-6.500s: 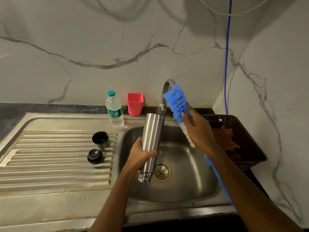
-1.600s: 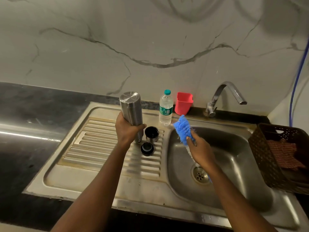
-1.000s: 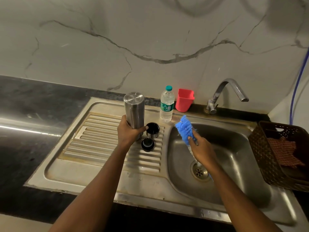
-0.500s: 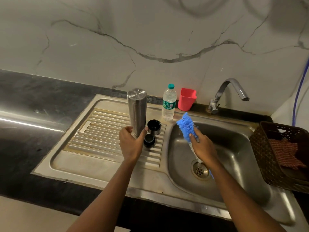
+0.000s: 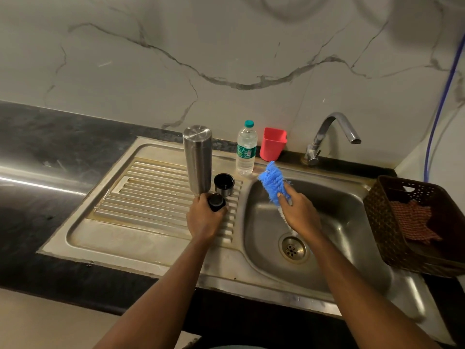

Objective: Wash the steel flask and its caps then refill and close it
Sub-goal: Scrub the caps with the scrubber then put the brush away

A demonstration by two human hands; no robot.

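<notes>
L hand (image 5: 205,220) was on the drainboard (image 5: 151,197), fingers curled round the small black cap (image 5: 217,201), gripping it from above. Cap was low over the ribs; contact not clear. The steel flask (image 5: 197,159) stood upright just beyond L thumb, closed flat end up. Foot was v. near thumb tip; touching or not, couldn't tell. Second cap (image 5: 224,183) was cup-shaped w/ steel wall and dark inside, open end up. It stood just beyond L fingertips, beside flask foot.

Open ribbed room lay on thumb side of L hand, out to the raised drainboard rim. Little room on the other side, where the sink basin (image 5: 339,222) edge began.

R hand (image 5: 299,212) was over basin, fingers clenched round stem of the bottle brush (image 5: 274,183). Blue bristle head stuck out past R thumb, near basin rim. Pale stem ran under palm toward the drain (image 5: 292,248). Basin floor lay open on little-finger side.

Beyond both sets of fingertips, along back edge:
- clear plastic water bottle (image 5: 246,149) w/ teal top
- pink squarish cup (image 5: 273,147)
- curved metal tap (image 5: 332,132)

Brown perforated basket (image 5: 377,222) w/ red checked cloth (image 5: 412,222) sat beside basin, well apart from R hand.

Flask was brushed steel, a smooth cylinder. Drainboard was dull steel w/ brownish staining along the ribs. Counter (image 5: 50,147) was black and glossy. Wall (image 5: 226,46) was pale marble w/ grey veins.
</notes>
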